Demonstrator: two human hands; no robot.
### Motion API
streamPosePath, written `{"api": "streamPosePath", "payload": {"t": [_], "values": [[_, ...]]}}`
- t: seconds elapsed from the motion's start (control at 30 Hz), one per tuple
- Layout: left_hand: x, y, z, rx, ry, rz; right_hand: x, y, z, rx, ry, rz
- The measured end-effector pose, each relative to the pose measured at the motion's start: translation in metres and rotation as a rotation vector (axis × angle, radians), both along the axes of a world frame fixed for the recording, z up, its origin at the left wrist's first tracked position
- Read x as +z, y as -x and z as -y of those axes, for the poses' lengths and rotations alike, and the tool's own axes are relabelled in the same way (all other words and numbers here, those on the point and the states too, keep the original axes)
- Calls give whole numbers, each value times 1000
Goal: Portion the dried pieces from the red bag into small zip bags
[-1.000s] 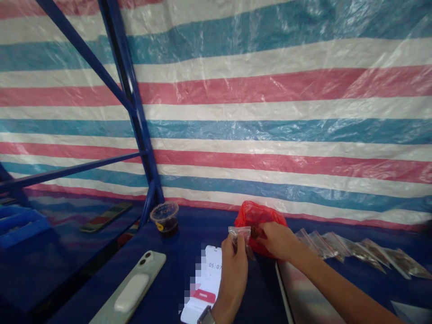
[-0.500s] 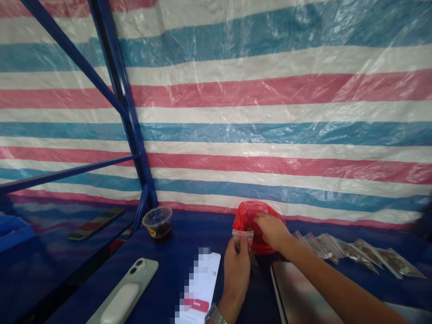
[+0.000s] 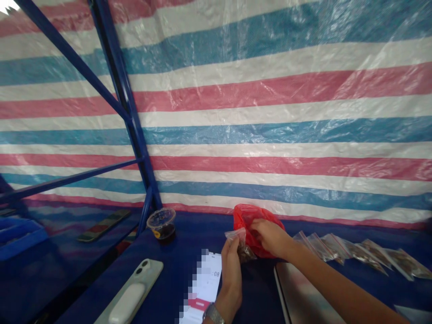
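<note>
My left hand (image 3: 231, 265) is closed on a small clear zip bag (image 3: 245, 253). Dark brown bits fill its lower part, and its top edge leans against the red plastic bag (image 3: 243, 216). That red bag stands at the back of the blue table with its mouth open. My right hand (image 3: 270, 236) reaches into it with curled fingers; the fingertips and whatever they hold are hidden. Right of my right forearm, several filled zip bags (image 3: 371, 253) lie in an overlapping row.
A phone with a lit screen (image 3: 206, 283) lies beside my left wrist. Further left are a pale phone (image 3: 148, 272) with a white case on it and a lidded tub (image 3: 162, 225) of dark contents. A flat silver device (image 3: 303, 292) lies under my right forearm. Blue metal posts (image 3: 135, 135) rise at left.
The view has shifted slightly. My left hand has turned and moved a little left, so more of the small bag's contents shows. My right hand is still inside the red bag.
</note>
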State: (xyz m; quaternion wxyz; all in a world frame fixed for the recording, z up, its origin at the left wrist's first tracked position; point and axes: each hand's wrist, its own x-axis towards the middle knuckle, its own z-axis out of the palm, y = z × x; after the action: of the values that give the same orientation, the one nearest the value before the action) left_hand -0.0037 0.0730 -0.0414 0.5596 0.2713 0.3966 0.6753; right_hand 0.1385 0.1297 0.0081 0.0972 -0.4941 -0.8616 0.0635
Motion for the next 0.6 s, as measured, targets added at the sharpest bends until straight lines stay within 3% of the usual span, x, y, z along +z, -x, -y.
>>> {"api": "streamPosePath", "payload": {"t": [0.13, 0.3, 0.6], "values": [[0, -1, 1, 15, 2, 132, -4, 3, 2, -23, 0, -13], [-4, -2, 0, 64, 3, 144, -5, 8, 4, -38, 11, -53], [-5, 0, -5, 5, 40, 206, -7, 6, 5, -44, 52, -275]]}}
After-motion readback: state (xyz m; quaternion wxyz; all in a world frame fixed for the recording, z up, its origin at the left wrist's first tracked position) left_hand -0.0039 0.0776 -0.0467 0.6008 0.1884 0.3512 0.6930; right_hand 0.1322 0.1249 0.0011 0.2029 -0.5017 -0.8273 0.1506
